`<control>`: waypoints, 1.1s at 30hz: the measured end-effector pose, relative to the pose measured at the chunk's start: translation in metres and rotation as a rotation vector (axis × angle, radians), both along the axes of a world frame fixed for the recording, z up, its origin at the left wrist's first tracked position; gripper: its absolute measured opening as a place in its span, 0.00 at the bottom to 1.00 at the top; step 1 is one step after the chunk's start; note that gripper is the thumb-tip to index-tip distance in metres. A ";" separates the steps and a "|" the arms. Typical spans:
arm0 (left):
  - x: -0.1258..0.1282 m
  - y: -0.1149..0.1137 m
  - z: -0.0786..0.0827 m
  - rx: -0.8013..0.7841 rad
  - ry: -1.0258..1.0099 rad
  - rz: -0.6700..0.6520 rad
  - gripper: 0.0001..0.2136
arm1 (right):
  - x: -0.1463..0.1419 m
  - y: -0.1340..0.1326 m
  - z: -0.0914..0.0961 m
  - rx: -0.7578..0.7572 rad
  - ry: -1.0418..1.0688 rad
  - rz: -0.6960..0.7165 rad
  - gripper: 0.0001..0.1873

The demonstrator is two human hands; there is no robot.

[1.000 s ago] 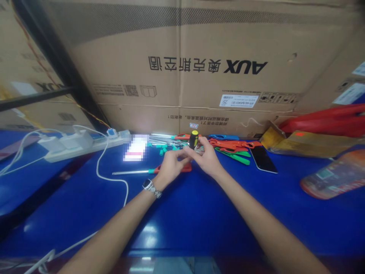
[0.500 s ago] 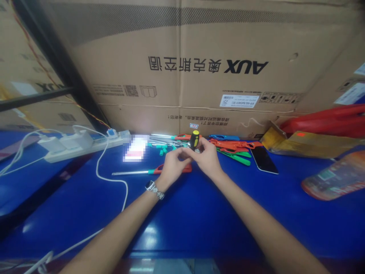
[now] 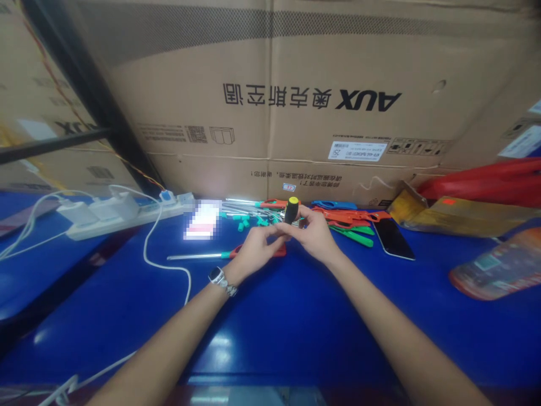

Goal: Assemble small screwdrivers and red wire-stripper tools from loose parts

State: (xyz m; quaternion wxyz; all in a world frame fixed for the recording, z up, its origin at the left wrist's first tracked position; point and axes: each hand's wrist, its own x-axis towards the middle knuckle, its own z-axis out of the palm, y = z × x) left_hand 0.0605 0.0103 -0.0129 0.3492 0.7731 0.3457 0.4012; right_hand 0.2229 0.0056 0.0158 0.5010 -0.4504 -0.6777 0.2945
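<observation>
A screwdriver (image 3: 291,210) with a black handle and yellow end stands nearly upright, handle up; its lower part is hidden behind my fingers. My right hand (image 3: 315,232) is closed around it. Close against it, my left hand (image 3: 260,245) has its fingers pinched together at the screwdriver's lower end, and what they hold is hidden. Under the left hand a long-nosed lighter (image 3: 203,257) lies on the blue table, its red handle partly covered. Behind the hands are metal tubes (image 3: 240,205), small teal plastic collars (image 3: 240,224), orange plastic casings (image 3: 350,216) and green casings (image 3: 357,237).
To the right lie a black phone (image 3: 395,239), an open cardboard box (image 3: 460,217) and a plastic bottle (image 3: 494,270). A white power strip (image 3: 127,220) with cables is at left. A large carton (image 3: 270,135) walls off the back of the blue table (image 3: 287,332).
The screwdriver's handle has turned, now showing mostly black on its side. Both hands stay together around its lower end, sitting slightly lower. The view has shifted a little.
</observation>
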 end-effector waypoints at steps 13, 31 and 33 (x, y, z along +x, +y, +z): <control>0.008 -0.004 -0.005 -0.057 -0.094 0.024 0.09 | 0.014 -0.003 0.006 -0.131 0.095 0.285 0.17; -0.034 0.010 -0.001 0.131 0.418 0.002 0.11 | -0.016 0.004 -0.013 0.079 0.040 -0.227 0.16; -0.034 0.010 -0.002 0.123 0.408 -0.003 0.11 | -0.018 0.001 -0.011 0.004 0.142 -0.137 0.18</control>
